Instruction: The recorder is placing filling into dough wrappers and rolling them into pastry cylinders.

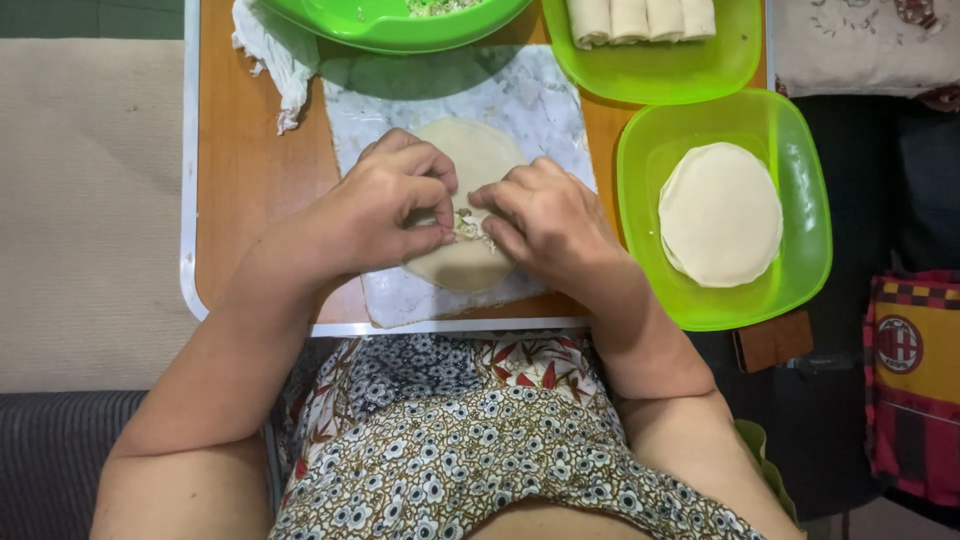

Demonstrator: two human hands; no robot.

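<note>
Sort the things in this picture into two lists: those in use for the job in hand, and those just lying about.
In use:
left hand and right hand, folding
round pale dough wrapper with filling
marbled white work sheet
green tray of stacked wrappers
green tray of finished rolls
green filling bowl

Lying about:
white cloth
red and black checked bag

The overhead view was evenly and softly lit, bright across the wooden table (250, 170) and dimmer toward the dark floor at the right. Short, faint shadows lay under the left hand (385, 205) and right hand (545, 215) on the round dough wrapper (470, 160) (no harsh edges anywhere). The green tray (640, 180) showed mild sheen. Focus was sharp centrally, slightly softer at the corners.
</note>
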